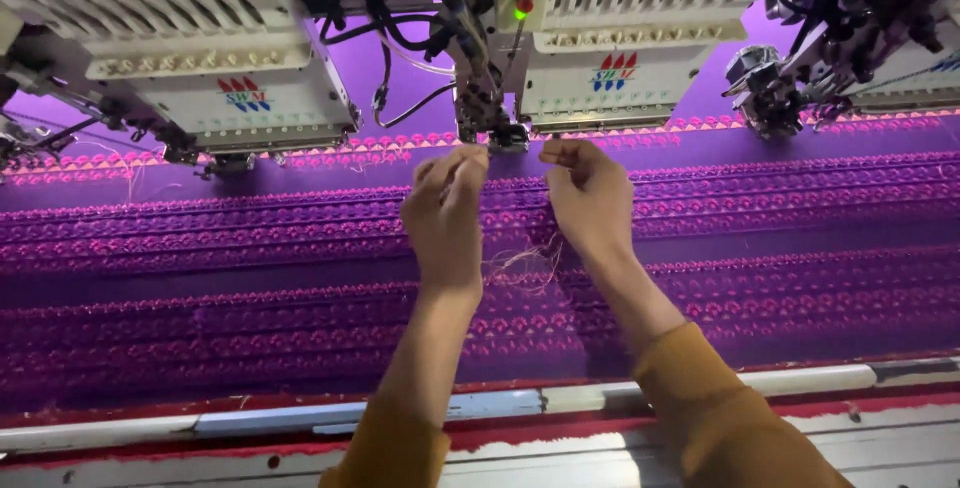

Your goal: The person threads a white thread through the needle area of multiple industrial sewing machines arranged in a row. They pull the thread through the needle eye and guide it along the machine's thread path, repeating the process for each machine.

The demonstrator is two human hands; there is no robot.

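Note:
Both my hands reach forward over a wide purple fabric (pixel 200 278) with rows of pink embroidered pattern. My left hand (pixel 445 218) has its fingers pinched together just below the needle area (pixel 490 133) of an embroidery machine. My right hand (pixel 590 198) is also pinched, close beside it. A thin pale thread (pixel 525 263) runs between the two hands and hangs down in a loose tangle over the fabric. Both sleeves are mustard yellow.
White embroidery machine heads (pixel 230 98) (pixel 610 78) stand in a row at the back, with black cables and a green light (pixel 519 14). Another head (pixel 790 88) is at the right. A white and red frame rail (pixel 300 418) runs along the near edge.

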